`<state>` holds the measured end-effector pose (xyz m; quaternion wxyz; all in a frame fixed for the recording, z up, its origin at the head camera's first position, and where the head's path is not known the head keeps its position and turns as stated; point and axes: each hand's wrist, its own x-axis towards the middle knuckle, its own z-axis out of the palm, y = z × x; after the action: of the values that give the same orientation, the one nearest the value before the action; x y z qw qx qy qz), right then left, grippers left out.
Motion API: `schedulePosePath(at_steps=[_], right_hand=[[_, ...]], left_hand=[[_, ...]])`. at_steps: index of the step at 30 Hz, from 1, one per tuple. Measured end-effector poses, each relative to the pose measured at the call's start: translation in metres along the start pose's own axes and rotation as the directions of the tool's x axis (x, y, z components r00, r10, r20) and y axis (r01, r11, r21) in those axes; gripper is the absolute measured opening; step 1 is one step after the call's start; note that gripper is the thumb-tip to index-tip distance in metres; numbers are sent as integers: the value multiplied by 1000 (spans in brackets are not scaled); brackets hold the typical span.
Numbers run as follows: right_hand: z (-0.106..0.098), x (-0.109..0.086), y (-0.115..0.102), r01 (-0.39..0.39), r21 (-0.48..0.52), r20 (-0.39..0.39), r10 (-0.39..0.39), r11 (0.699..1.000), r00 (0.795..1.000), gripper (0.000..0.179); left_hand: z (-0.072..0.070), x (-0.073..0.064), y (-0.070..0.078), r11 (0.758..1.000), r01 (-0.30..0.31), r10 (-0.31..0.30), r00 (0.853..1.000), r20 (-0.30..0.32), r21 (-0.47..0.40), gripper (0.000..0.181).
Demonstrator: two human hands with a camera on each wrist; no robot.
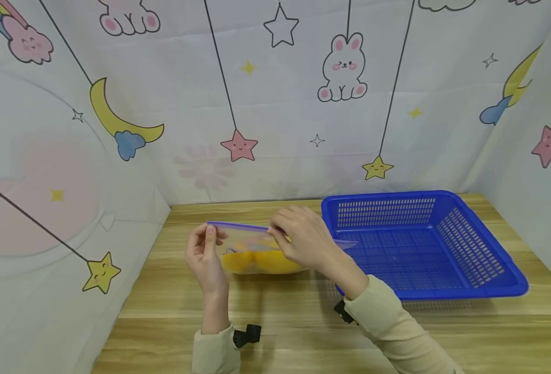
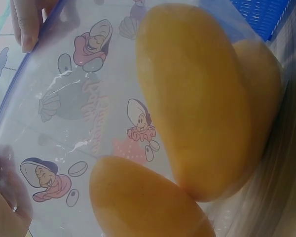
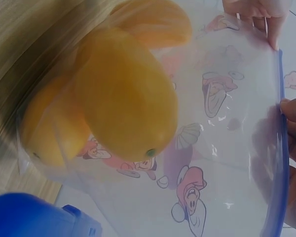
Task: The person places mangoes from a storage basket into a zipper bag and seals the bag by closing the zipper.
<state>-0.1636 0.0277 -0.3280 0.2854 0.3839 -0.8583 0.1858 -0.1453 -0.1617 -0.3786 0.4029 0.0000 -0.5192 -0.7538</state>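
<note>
A clear zip bag (image 2: pixel 64 118) printed with cartoon figures hangs between the two hands, its blue-purple zip strip (image 1: pixel 238 226) along the top. Inside it are three yellow mangoes (image 3: pixel 128 94), lying together at the bottom of the bag just over the table. My left hand (image 1: pixel 206 254) pinches the left end of the zip edge between thumb and fingers. Midway along that strip, my right hand (image 1: pixel 305 236) pinches the zip with thumb and fingertips. The right part of the zip edge slants out past the right hand, toward the basket.
A blue plastic basket (image 1: pixel 495 234) with slotted walls stands at the right, close to the bag. Everything rests on a wood-grain table (image 1: pixel 163 322). A white cloth (image 1: pixel 284 104) with cartoon prints hangs behind and at both sides.
</note>
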Motion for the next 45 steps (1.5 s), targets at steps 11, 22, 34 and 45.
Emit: schedulePosePath(at_steps=[11,22,34,45], right_hand=[[-4,-3,2,3,-18,1,-3,1000,1000,9],[-4,-7,6,12,-28,-21,-13,1000,1000,8],[-6,-13,10,-3,-33,-19,3,999,1000,8],[-7,-18,14,-4,-29,-30,3,1000,1000,7]], left_hand=[[0,0,0,1000,0,0,1000,2,23,12],[0,0,0,1000,-7,7,1000,8,10,12],[1,0,3,1000,5,-5,1000,-7,25,12],[0,0,2,1000,-4,4,1000,-6,15,12]])
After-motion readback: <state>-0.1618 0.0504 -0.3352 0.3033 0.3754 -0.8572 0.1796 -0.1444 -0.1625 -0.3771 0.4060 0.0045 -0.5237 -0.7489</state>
